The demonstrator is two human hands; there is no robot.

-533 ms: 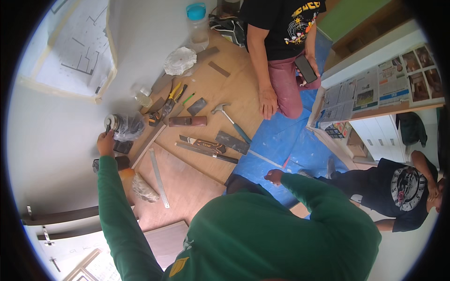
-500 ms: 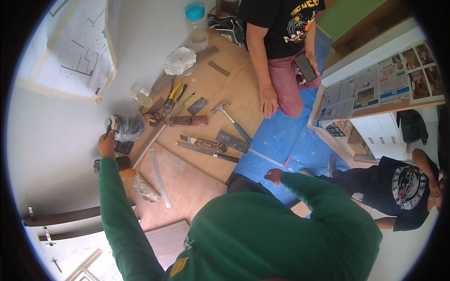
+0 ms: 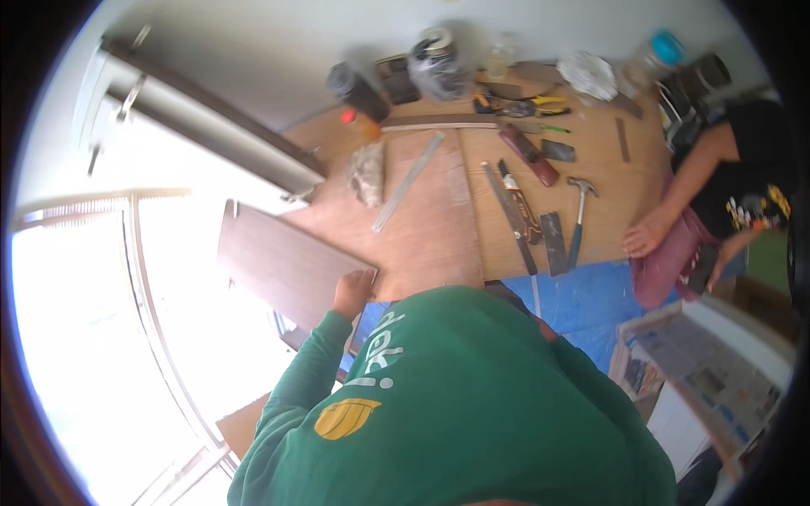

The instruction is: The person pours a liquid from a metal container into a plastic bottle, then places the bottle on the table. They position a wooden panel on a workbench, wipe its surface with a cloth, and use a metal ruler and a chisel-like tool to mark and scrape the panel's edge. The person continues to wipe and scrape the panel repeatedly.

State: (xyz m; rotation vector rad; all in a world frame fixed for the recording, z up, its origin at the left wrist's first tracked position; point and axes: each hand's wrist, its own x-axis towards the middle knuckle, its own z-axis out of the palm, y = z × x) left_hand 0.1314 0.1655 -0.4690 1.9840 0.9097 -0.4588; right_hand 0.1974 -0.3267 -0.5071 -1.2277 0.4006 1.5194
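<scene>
My left hand point(image 3: 354, 291) is closed on the near right corner of a grey-brown wooden panel point(image 3: 291, 261), which lies slanted by the bright window. Of my right hand point(image 3: 548, 331), only a sliver of skin shows beside my green sweater; its fingers are hidden. Past the panel, a steel ruler point(image 3: 408, 181) and a crumpled plastic bag point(image 3: 367, 173) rest on the plywood worktop point(image 3: 430, 244). Further right lie a utility knife point(image 3: 519, 202), a handsaw-like long blade with a black handle point(image 3: 510, 218), a dark red wooden block point(image 3: 529, 155) and a hammer point(image 3: 579, 219).
Along the wall stand a dark bottle point(image 3: 359, 91), an orange bottle with a red cap point(image 3: 361, 125) and a bagged metal can point(image 3: 437, 63). Yellow-handled pliers point(image 3: 531, 105) lie nearby. A seated person's hand point(image 3: 648, 234) rests at right, above blue sheeting point(image 3: 591, 291).
My view has swung left. My left hand has come away from the metal can by the wall and now grips the panel. My right hand has moved mostly out of sight.
</scene>
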